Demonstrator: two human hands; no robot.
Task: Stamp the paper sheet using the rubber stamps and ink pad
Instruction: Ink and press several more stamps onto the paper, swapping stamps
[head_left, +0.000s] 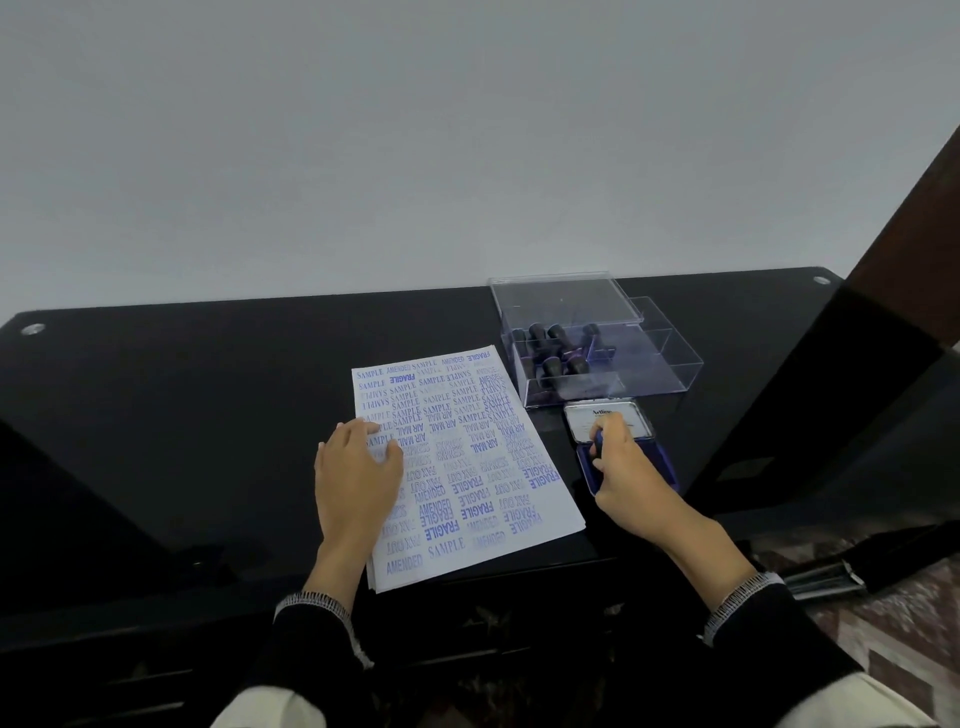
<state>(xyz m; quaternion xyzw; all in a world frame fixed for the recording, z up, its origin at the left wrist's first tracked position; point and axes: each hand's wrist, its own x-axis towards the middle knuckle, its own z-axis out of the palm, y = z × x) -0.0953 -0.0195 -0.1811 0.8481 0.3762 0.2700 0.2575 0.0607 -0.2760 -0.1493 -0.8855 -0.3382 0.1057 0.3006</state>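
A white paper sheet (467, 467) covered with blue stamped words lies on the black table (182, 415). My left hand (356, 467) rests flat on the sheet's left side, fingers spread. To the right of the sheet sits an open blue ink pad (584, 462), its lid (608, 418) raised toward the back. My right hand (623, 470) grips a dark rubber stamp (598, 442) and holds it down on the pad; the hand hides most of the stamp and pad surface.
A clear plastic box (670, 364) holding several dark-handled stamps (556, 353) stands behind the ink pad, its lid (561, 301) tilted at the back. A pale wall rises behind the table. A dark panel (883, 312) slants along the right.
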